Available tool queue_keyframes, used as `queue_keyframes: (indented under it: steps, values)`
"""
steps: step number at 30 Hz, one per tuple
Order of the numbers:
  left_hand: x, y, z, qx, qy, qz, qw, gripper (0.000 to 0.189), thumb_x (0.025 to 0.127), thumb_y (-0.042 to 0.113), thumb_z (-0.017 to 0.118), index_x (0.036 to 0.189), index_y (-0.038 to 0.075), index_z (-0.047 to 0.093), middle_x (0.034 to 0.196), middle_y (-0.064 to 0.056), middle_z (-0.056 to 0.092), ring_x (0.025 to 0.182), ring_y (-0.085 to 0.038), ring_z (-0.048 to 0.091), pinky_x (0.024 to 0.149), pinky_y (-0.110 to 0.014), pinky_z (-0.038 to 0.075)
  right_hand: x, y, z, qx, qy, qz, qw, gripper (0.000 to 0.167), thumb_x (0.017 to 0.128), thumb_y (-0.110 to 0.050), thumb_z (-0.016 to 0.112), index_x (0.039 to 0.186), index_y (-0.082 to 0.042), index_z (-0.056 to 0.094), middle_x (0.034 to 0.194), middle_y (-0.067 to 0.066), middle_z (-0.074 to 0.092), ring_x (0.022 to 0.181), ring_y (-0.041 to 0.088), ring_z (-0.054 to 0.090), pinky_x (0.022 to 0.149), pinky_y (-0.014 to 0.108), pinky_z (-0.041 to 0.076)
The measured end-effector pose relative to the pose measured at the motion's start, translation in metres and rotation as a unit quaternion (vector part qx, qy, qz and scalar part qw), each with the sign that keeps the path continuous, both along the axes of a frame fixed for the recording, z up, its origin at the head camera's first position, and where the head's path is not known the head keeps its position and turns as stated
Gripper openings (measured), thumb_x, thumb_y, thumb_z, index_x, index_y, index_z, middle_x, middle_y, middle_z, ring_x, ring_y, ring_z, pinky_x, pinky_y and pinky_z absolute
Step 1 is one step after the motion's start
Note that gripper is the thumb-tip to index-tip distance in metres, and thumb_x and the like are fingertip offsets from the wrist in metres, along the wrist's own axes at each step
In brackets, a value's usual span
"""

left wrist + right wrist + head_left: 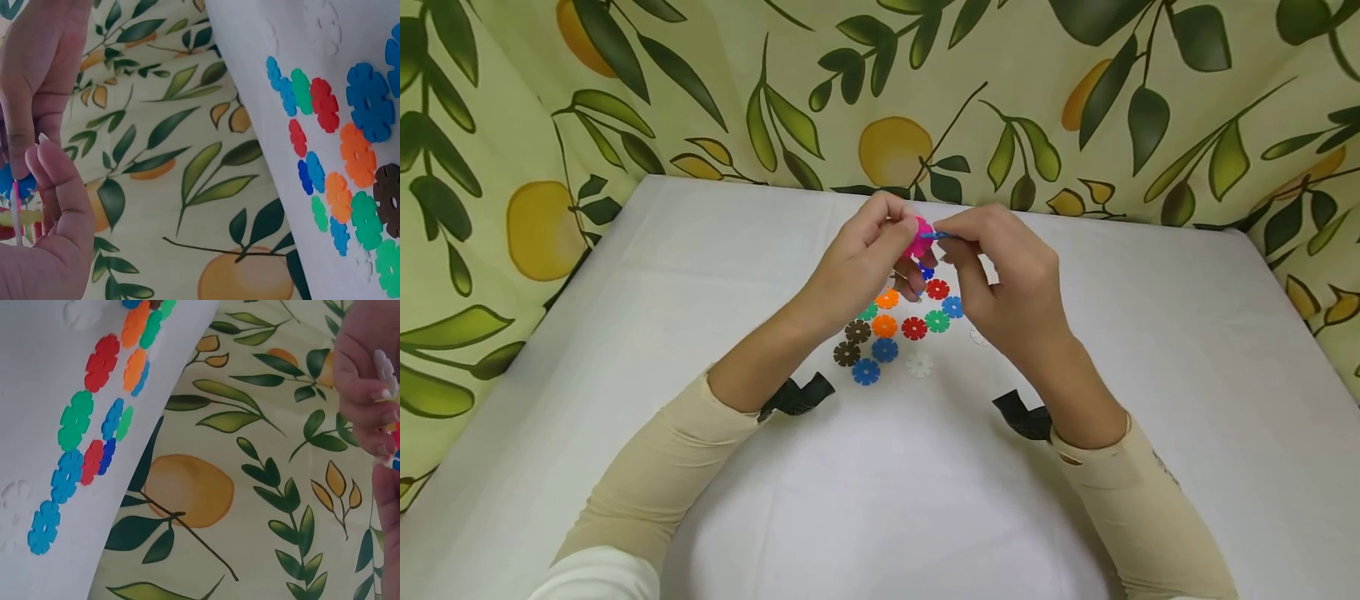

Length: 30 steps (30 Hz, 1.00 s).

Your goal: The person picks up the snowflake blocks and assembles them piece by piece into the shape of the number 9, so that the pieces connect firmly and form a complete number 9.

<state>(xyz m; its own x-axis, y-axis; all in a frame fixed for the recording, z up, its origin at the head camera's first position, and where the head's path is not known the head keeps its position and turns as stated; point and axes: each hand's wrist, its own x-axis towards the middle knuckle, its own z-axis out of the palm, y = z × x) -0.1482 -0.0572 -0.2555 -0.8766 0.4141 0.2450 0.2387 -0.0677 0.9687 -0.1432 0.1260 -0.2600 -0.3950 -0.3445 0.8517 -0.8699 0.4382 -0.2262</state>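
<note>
Pink disc in left hand meets right hand's blue disc.

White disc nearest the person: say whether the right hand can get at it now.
Probably yes: nothing covers the white disc and the right hand is nearby, though it pinches a blue disc that it may need to release first.

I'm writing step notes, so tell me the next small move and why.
Probably press the blue disc into the pink disc: the left hand holds the pink one, while the right hand pinches the blue one edge-on against it.
</note>
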Motion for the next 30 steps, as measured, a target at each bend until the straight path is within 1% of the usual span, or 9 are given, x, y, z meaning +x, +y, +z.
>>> queue_keyframes:
  steps: [4, 10, 12, 14, 16, 20, 23, 26, 30]
  values:
    - [0.000, -0.004, 0.001, -0.012, -0.003, -0.020, 0.9997, 0.027, 0.108, 0.024, 0.045, 0.127, 0.006, 0.047, 0.104, -0.016, 0.063, 0.080, -0.037, 0.065, 0.070, -0.040, 0.058, -0.002, 0.002, 0.001, -0.007, -0.014, 0.015, 0.9998, 0.018, 0.087, 0.013, 0.069, 0.102, 0.005, 0.067, 0.092, 0.014, 0.068, 0.083, 0.025, 0.065, 0.081, 0.020, 0.050]
    - [-0.003, -0.006, -0.002, -0.038, 0.011, -0.048, 0.9980, 0.033, 0.106, 0.015, 0.050, 0.138, 0.005, 0.046, 0.106, -0.015, 0.064, 0.080, -0.034, 0.060, 0.070, -0.037, 0.056, -0.008, 0.007, -0.004, 0.023, -0.026, 0.022, 0.9991, 0.032, 0.088, 0.010, 0.069, 0.120, 0.008, 0.064, 0.107, 0.017, 0.070, 0.094, 0.028, 0.068, 0.086, 0.031, 0.056]
    - [-0.004, -0.005, -0.002, -0.052, 0.012, -0.037, 0.9979, 0.036, 0.107, 0.018, 0.049, 0.141, 0.007, 0.046, 0.106, -0.013, 0.063, 0.078, -0.035, 0.058, 0.070, -0.036, 0.055, -0.012, 0.014, -0.005, 0.056, -0.055, 0.006, 0.9969, 0.036, 0.090, 0.007, 0.069, 0.125, 0.008, 0.061, 0.113, 0.018, 0.068, 0.095, 0.027, 0.068, 0.083, 0.035, 0.057]
    - [-0.005, -0.004, -0.002, -0.054, 0.005, -0.031, 0.9981, 0.038, 0.107, 0.020, 0.049, 0.143, 0.008, 0.046, 0.106, -0.013, 0.061, 0.078, -0.034, 0.057, 0.071, -0.035, 0.055, -0.016, 0.024, -0.004, 0.107, -0.134, -0.023, 0.9849, 0.031, 0.093, 0.002, 0.068, 0.123, 0.006, 0.062, 0.112, 0.016, 0.068, 0.094, 0.026, 0.067, 0.080, 0.039, 0.058]
    - [-0.006, -0.004, -0.001, -0.048, -0.005, -0.027, 0.9984, 0.038, 0.107, 0.021, 0.050, 0.143, 0.009, 0.048, 0.105, -0.014, 0.060, 0.078, -0.032, 0.057, 0.072, -0.035, 0.055, -0.019, 0.034, -0.002, 0.190, -0.250, -0.062, 0.9475, 0.024, 0.093, -0.004, 0.070, 0.117, 0.001, 0.067, 0.106, 0.013, 0.068, 0.091, 0.024, 0.065, 0.077, 0.041, 0.057]
    - [-0.007, -0.005, 0.000, -0.032, -0.019, -0.014, 0.9992, 0.035, 0.105, 0.022, 0.055, 0.138, 0.011, 0.054, 0.101, -0.015, 0.058, 0.074, -0.026, 0.054, 0.068, -0.031, 0.053, -0.027, 0.049, -0.005, 0.354, -0.449, -0.116, 0.8119, 0.014, 0.091, -0.013, 0.075, 0.103, -0.007, 0.072, 0.092, 0.006, 0.067, 0.087, 0.024, 0.061, 0.075, 0.042, 0.054]
    - [-0.006, -0.006, 0.002, -0.032, -0.026, 0.000, 0.9992, 0.034, 0.102, 0.024, 0.060, 0.135, 0.014, 0.057, 0.096, -0.017, 0.057, 0.067, -0.024, 0.053, 0.063, -0.028, 0.051, -0.034, 0.052, -0.014, 0.410, -0.515, -0.137, 0.7398, 0.021, 0.086, -0.023, 0.081, 0.098, -0.008, 0.071, 0.089, 0.006, 0.066, 0.088, 0.027, 0.059, 0.074, 0.043, 0.053]
    - [-0.006, -0.006, 0.003, -0.038, -0.028, 0.003, 0.9989, 0.035, 0.100, 0.025, 0.063, 0.134, 0.016, 0.059, 0.094, -0.017, 0.057, 0.064, -0.025, 0.052, 0.061, -0.028, 0.050, -0.039, 0.051, -0.024, 0.433, -0.540, -0.170, 0.7016, 0.032, 0.081, -0.032, 0.084, 0.096, -0.008, 0.070, 0.087, 0.007, 0.065, 0.088, 0.028, 0.058, 0.072, 0.042, 0.052]
    - [-0.007, -0.006, 0.003, -0.034, -0.033, -0.011, 0.9988, 0.033, 0.101, 0.024, 0.062, 0.133, 0.015, 0.061, 0.097, -0.016, 0.057, 0.064, -0.025, 0.051, 0.060, -0.028, 0.050, -0.043, 0.047, -0.034, 0.436, -0.542, -0.200, 0.6899, 0.035, 0.080, -0.031, 0.085, 0.096, -0.004, 0.071, 0.084, 0.008, 0.065, 0.086, 0.028, 0.059, 0.071, 0.042, 0.052]
